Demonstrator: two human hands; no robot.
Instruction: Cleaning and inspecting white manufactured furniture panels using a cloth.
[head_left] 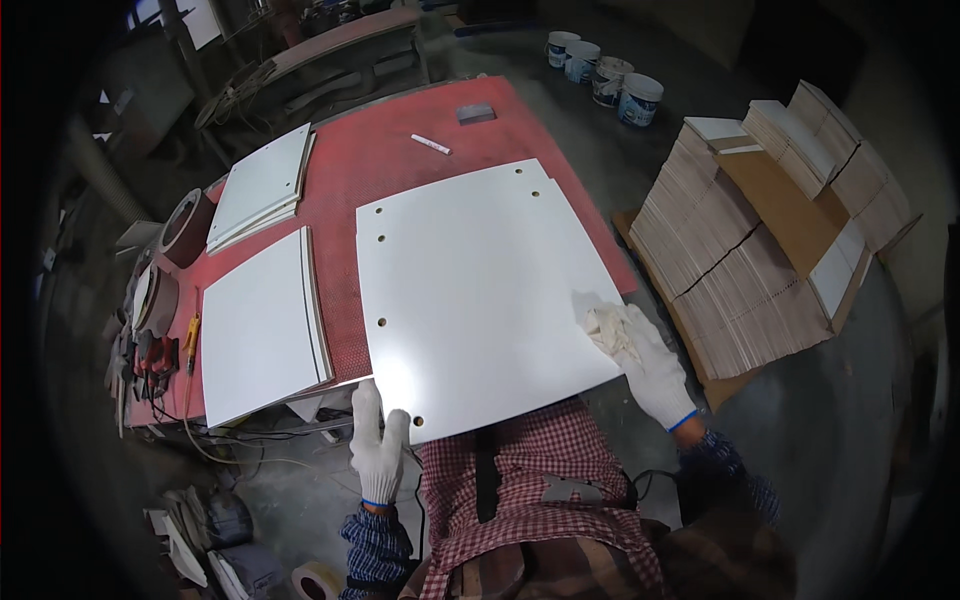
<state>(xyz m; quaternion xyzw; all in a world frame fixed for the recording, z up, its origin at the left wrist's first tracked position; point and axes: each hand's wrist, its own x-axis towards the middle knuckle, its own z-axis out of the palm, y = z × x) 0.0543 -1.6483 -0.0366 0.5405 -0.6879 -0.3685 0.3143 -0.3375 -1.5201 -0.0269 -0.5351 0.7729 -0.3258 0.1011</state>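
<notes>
A white panel [480,290] with several small round holes lies on the red table in front of me, apparently on top of another panel. My right hand [655,375], in a white knitted glove, presses a crumpled whitish cloth [612,330] against the panel's right side near the close corner. At the near left corner my left hand [378,450], gloved as well, has its fingers stretched and spread, with the thumb side by the panel's edge. Whether it touches that edge is hard to tell.
On the red table [440,110] are two panel stacks [262,330] at left, a grey block [475,114], a white marker-like stick [430,144], tape rolls [187,228] and a yellow-handled tool [191,338]. Tall stacks of boards [740,290] stand right; several buckets [640,100] behind.
</notes>
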